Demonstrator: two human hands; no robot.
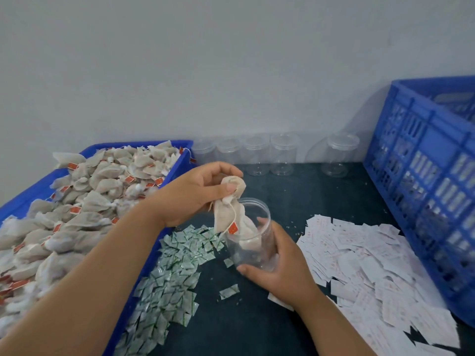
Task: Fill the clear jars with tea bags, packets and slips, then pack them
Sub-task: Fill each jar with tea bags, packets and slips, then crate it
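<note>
My right hand (279, 263) grips a clear jar (253, 250), tilted toward the left, low over the dark table. My left hand (198, 192) pinches a bunch of beige tea bags (231, 214) with red tags by their tops. The bags' lower ends hang inside the jar's mouth. A blue tray (180, 165) heaped with tea bags (77, 201) lies at the left. Green-and-white packets (174, 273) are piled beside the tray. White printed slips (359, 263) spread out at the right.
Several empty clear jars (282, 155) stand in a row against the grey wall at the back. A tall blue slatted crate (424, 176) holding more jars fills the right side. Dark table surface (257, 325) shows between the piles.
</note>
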